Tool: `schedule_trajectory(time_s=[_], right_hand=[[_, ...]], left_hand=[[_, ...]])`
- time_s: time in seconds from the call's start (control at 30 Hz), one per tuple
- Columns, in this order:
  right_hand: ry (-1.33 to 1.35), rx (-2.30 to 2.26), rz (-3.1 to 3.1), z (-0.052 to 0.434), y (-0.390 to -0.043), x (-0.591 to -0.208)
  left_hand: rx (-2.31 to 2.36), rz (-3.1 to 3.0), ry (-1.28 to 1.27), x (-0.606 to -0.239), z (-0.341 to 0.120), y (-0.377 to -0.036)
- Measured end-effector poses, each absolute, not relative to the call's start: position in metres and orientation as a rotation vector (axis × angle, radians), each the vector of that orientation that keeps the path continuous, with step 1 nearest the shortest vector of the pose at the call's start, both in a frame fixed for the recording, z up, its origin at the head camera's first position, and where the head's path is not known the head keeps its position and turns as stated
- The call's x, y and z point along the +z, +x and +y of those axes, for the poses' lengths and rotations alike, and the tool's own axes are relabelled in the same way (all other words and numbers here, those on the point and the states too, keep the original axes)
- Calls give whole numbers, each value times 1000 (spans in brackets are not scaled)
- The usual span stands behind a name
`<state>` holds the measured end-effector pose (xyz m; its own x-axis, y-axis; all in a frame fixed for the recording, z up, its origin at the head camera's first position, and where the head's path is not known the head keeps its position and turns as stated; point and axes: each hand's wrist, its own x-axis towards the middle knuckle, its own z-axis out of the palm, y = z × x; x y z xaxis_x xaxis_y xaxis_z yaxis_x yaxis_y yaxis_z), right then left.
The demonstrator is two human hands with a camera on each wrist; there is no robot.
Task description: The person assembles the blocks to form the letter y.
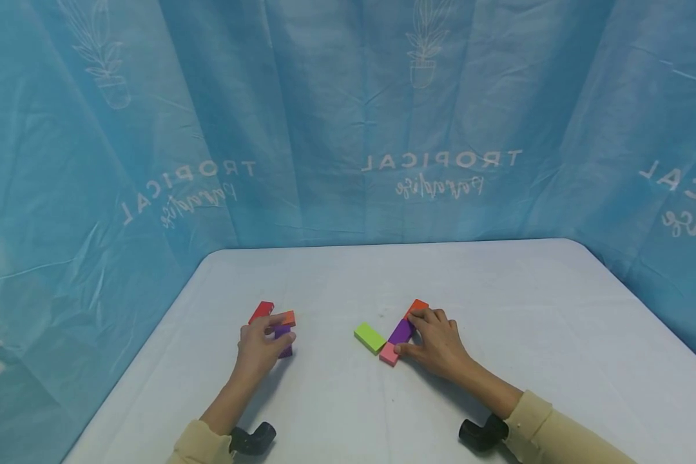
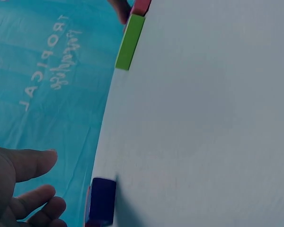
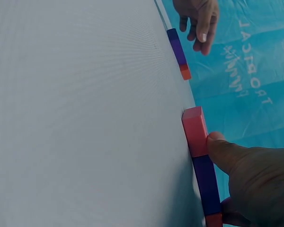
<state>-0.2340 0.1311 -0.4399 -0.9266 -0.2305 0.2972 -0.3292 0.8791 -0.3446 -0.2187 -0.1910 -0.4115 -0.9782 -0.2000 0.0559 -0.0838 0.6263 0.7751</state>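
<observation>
- Your left hand (image 1: 258,351) hovers, grip released, over the left cluster on the white table (image 1: 533,296); the left wrist view shows its thumb and fingers spread apart, with air between them and the blocks.
- In that cluster, a red block (image 1: 261,310) lies at the far left, its near end hidden by your hand. The left orange block (image 1: 289,318) sits to its right, partly behind a fingertip.
- Nearer you stands the left purple block (image 1: 281,330), crossed by your thumb in the head view; whether the dark part below is the same piece, you cannot tell. The left wrist frame cuts off its lower end.
- Your right hand (image 1: 437,345) touches the right row along its right side, thumb against the pink block (image 1: 389,354); it presses rather than clasps. Other fingertips reach the far end, mostly hidden in the right wrist view.
- That row slants from pink at the near left, through the right purple block (image 1: 401,331), to the right orange block (image 1: 417,305), partly covered by your fingers.
- A green block (image 1: 370,338) angles off to the left, its near end meeting the pink.
- Both sleeves (image 1: 562,432) run out of frame; behind hangs a blue curtain (image 1: 325,116) with mirrored lettering, cropped at right.
</observation>
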Motion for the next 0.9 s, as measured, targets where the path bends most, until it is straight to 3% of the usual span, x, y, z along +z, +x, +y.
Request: schedule_trajectory(time_s=[0.9], right_hand=[[434,575,-2789,132,-234,-440]], left_hand=[[-1113,-2702,448,-425,-244,-251]])
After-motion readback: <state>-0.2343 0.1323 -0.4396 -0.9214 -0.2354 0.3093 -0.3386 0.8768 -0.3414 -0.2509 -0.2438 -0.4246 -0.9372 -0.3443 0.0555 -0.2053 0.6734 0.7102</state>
